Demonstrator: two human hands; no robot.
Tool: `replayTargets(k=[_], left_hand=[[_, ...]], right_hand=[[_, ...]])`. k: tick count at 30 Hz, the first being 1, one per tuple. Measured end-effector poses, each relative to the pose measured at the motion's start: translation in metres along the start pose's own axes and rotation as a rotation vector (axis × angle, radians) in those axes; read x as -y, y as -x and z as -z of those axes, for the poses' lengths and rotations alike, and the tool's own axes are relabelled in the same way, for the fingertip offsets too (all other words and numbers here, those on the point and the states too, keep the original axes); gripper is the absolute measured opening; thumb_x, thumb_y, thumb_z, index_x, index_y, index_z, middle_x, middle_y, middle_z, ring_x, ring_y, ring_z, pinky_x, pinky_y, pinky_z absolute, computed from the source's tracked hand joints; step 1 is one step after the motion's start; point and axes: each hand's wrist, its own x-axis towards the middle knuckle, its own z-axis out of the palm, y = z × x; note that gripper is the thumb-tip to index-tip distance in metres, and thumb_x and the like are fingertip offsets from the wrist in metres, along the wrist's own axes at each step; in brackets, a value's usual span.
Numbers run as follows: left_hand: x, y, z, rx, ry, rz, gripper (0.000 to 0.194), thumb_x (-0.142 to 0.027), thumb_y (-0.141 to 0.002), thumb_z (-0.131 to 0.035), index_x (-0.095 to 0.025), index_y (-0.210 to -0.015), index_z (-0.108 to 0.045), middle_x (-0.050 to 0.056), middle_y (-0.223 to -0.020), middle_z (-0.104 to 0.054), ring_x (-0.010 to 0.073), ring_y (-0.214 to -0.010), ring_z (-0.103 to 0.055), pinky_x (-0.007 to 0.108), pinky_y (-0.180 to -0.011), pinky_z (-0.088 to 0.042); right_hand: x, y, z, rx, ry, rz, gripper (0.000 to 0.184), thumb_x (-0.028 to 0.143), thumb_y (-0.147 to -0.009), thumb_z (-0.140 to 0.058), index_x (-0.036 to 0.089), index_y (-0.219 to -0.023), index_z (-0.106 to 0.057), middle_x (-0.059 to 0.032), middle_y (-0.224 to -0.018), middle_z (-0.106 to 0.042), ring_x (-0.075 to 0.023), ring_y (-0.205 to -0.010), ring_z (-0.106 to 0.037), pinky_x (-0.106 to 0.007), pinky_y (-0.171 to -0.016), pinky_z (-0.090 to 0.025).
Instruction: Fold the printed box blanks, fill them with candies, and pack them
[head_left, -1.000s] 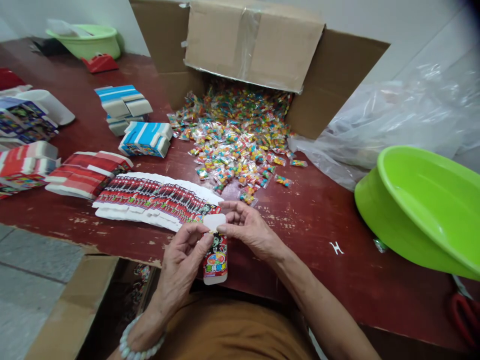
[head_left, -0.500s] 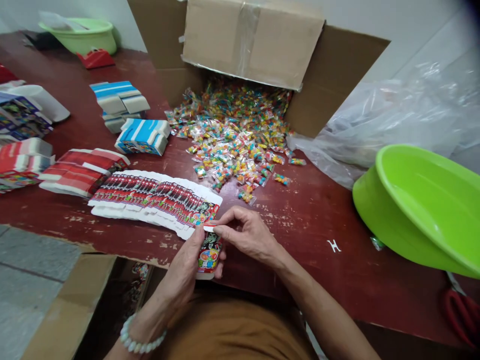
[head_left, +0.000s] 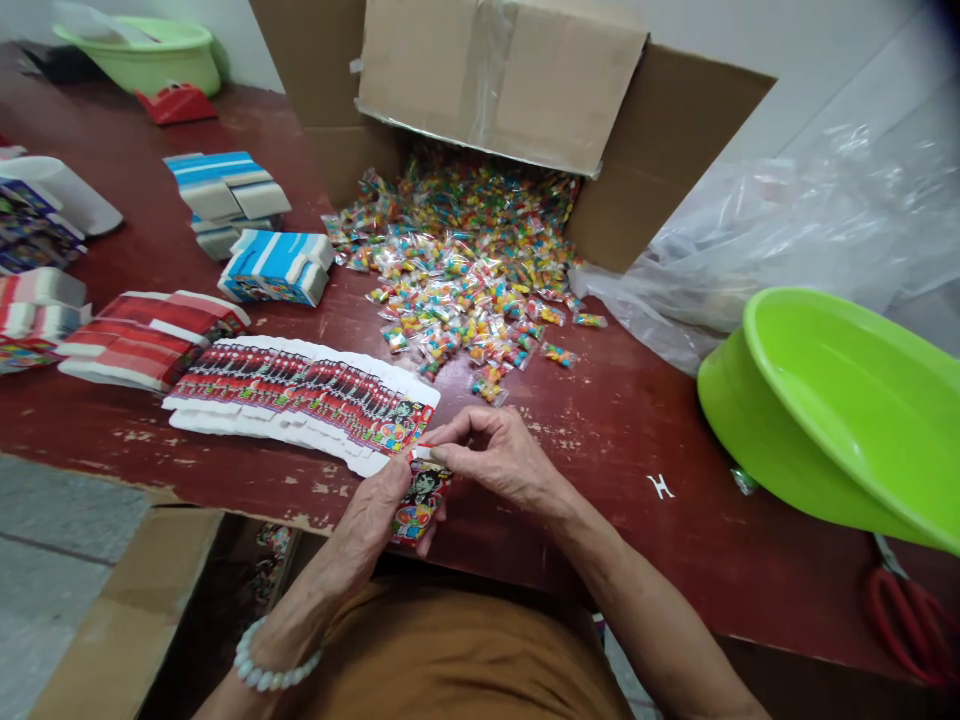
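Observation:
A small printed candy box (head_left: 420,500), red with a cartoon figure, is held upright near the table's front edge. My left hand (head_left: 379,505) is closed around it, thumb in front and fingertips showing at the far side. At the box's top end, the thumb and forefinger of my right hand (head_left: 499,455) pinch its white-and-red flap. Just beyond my hands lies a fanned row of flat red candy boxes (head_left: 300,395). Small clear packets of coloured candies (head_left: 480,290) are heaped behind that row.
A tipped cardboard carton (head_left: 495,80) spills the packets. To the right stand a green basin (head_left: 810,420) and red-handled scissors (head_left: 907,610). Blue box stacks (head_left: 277,268) and red box stacks (head_left: 150,335) lie left. Below the table edge, an open carton (head_left: 135,610) holds printed boxes.
The box in my left hand has tilted slightly, and my right fingers press its top flap further down. The camera view has shifted a little, moving the surroundings slightly left.

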Motion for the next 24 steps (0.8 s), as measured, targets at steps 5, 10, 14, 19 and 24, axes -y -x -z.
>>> replayTargets(k=[5,10,14,19,24], left_hand=[[0.000,-0.002,0.002,0.056,-0.050,0.014,0.068,-0.064,-0.089,-0.056,-0.016,-0.137,-0.056,0.003,-0.065,-0.068,0.0139,-0.042,-0.056,0.024,-0.044,-0.045],[0.004,-0.002,-0.002,0.027,0.009,0.081,0.071,-0.066,-0.088,-0.055,-0.021,-0.142,-0.045,0.001,-0.066,-0.068,0.0151,-0.041,-0.059,0.024,-0.043,-0.045],[0.007,0.012,-0.003,0.144,0.189,0.198,0.058,-0.050,-0.082,-0.073,-0.024,-0.131,-0.053,0.011,-0.094,-0.077,0.0250,-0.082,-0.074,0.029,-0.068,-0.054],[0.010,0.029,0.016,0.202,0.229,0.365,0.037,-0.037,-0.067,-0.087,-0.024,-0.094,-0.065,0.006,-0.093,-0.075,0.0227,-0.084,-0.071,0.031,-0.076,-0.052],[0.015,0.041,0.066,0.098,-0.130,0.235,0.037,-0.033,-0.063,-0.088,-0.028,-0.095,-0.069,0.000,-0.079,-0.072,0.0201,-0.071,-0.065,0.026,-0.063,-0.051]], right_hand=[[0.012,0.004,0.008,0.189,0.157,0.172,0.014,0.030,-0.090,-0.067,0.019,-0.084,-0.072,-0.0056,-0.094,-0.072,-0.0180,-0.086,-0.068,-0.033,-0.080,-0.053],[0.012,0.001,0.013,0.249,0.481,0.383,0.010,0.021,-0.094,-0.060,0.021,-0.091,-0.070,-0.0059,-0.100,-0.067,-0.0175,-0.093,-0.064,-0.033,-0.087,-0.051],[0.003,-0.022,0.063,-0.168,0.619,0.374,0.014,0.022,-0.095,-0.055,0.022,-0.097,-0.069,-0.0058,-0.101,-0.066,-0.0197,-0.100,-0.062,-0.037,-0.093,-0.048],[-0.011,-0.045,0.148,-0.773,0.994,-0.125,0.025,0.032,-0.086,-0.067,0.014,-0.103,-0.068,-0.0207,-0.120,-0.057,-0.0365,-0.118,-0.050,-0.052,-0.099,-0.039],[-0.023,-0.037,0.159,-0.682,0.919,-0.130,0.021,0.038,-0.079,-0.070,0.018,-0.084,-0.066,-0.0093,-0.092,-0.063,-0.0270,-0.094,-0.057,-0.041,-0.085,-0.044]])
